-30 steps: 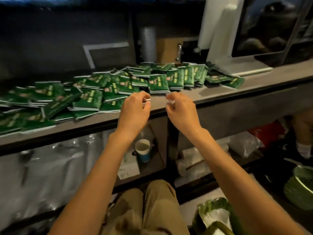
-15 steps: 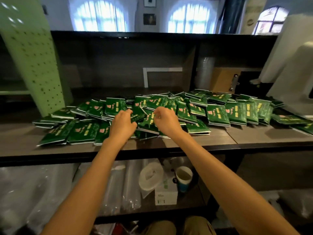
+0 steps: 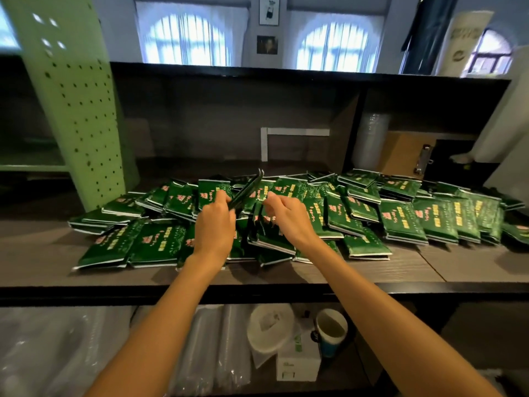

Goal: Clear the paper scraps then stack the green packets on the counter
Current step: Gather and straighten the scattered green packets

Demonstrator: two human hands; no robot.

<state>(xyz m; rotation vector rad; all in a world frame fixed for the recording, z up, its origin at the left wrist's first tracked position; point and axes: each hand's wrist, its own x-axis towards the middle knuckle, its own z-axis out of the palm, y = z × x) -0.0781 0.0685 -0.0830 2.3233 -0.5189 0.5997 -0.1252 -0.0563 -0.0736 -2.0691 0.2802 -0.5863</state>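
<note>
A dark wood-grain counter (image 3: 286,273) carries a loose, overlapping heap of green packets (image 3: 400,222) — glossy, flat, white-edged, with pale lettering — running from a green perforated pillar (image 3: 74,110) at left to the far right. Over its middle the left hand (image 3: 214,227) grips one packet (image 3: 246,187) tilted up edge-on; the right hand (image 3: 289,219) curls its fingers into the heap, whether pinching anything I cannot tell. Below stand a blue cup (image 3: 332,336) and a white box (image 3: 297,365).

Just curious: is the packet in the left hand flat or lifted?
Lifted, tilted: the left hand grips the packet edge-up above the pile.
</note>
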